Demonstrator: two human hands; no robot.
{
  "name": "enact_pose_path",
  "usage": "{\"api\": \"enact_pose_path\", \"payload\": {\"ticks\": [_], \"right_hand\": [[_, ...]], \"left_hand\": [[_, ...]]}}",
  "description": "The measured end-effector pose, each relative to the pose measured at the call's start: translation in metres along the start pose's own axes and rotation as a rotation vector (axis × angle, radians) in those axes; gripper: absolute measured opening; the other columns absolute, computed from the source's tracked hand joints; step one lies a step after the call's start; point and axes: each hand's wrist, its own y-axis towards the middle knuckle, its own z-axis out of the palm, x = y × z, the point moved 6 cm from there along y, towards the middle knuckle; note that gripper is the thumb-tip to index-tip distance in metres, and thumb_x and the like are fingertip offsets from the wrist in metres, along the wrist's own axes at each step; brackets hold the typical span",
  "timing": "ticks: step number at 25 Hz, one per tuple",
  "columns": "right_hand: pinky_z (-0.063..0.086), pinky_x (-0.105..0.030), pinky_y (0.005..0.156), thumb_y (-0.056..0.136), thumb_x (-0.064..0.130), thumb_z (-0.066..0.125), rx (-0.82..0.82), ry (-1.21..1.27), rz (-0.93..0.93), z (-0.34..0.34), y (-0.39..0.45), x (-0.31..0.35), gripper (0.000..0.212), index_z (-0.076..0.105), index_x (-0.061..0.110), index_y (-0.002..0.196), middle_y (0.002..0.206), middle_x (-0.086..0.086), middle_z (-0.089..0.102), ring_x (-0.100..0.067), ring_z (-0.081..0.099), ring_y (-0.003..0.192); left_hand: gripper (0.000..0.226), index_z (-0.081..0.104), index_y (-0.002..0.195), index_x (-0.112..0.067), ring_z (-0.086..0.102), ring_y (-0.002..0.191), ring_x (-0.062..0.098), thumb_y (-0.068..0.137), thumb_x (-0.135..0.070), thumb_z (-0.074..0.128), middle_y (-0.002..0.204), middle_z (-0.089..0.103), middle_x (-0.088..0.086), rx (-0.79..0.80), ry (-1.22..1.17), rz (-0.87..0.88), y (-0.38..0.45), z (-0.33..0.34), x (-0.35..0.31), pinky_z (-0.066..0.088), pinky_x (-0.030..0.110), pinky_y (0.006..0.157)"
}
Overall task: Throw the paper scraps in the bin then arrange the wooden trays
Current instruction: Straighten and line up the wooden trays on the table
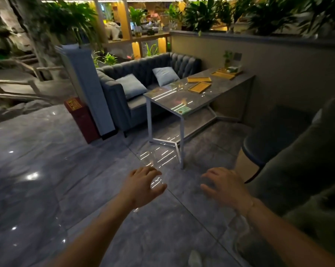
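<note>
Three wooden trays lie apart on the grey table (pixel 184 105) ahead of me: one (pixel 199 79) towards the sofa, one (pixel 199 87) angled in front of it, one (pixel 223 75) near the wall. A dark red bin (pixel 81 120) stands on the floor left of the sofa, beside a pale pillar. My left hand (pixel 143 185) and my right hand (pixel 224 186) hover over the floor in front of me, fingers spread, both empty. I am a few steps from the table. No paper scraps show.
A grey tufted sofa (pixel 143 78) with two light cushions runs behind the table. A round dark chair (pixel 259 149) stands at the right. A small card (pixel 183 111) lies at the table's near corner. Glossy grey floor tiles spread to the left.
</note>
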Motion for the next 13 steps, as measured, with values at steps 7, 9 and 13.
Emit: {"api": "enact_pose_path", "payload": {"ticks": [7,9,13], "right_hand": [[0.04,-0.033,0.098,0.091,0.058,0.042,0.053,-0.018,-0.018,0.008,0.123,-0.087,0.042,0.053,0.038,0.125,0.13,0.015,0.054,-0.011,0.048,0.122],[0.039,-0.033,0.098,0.09,0.058,0.041,0.055,-0.023,-0.017,0.006,0.152,-0.109,0.042,0.053,0.038,0.125,0.13,0.015,0.054,-0.011,0.047,0.122],[0.038,-0.031,0.097,0.09,0.058,0.042,0.054,-0.016,-0.007,0.005,0.209,-0.153,0.04,0.053,0.039,0.123,0.128,0.015,0.055,-0.01,0.048,0.121]], "left_hand": [[0.061,0.048,0.133,-0.037,0.039,0.133,0.014,0.086,-0.073,0.035,0.143,0.046,-0.011,0.043,-0.007,-0.041,0.142,0.017,0.006,0.03,0.037,0.11],[0.06,0.049,0.132,-0.037,0.04,0.133,0.014,0.086,-0.073,0.035,0.142,0.047,-0.01,0.058,-0.021,-0.037,0.18,0.021,0.006,0.029,0.037,0.111],[0.065,0.051,0.13,-0.037,0.042,0.131,0.013,0.082,-0.077,0.03,0.139,0.05,-0.01,0.045,-0.021,-0.028,0.254,0.026,0.012,0.03,0.038,0.109]]}}
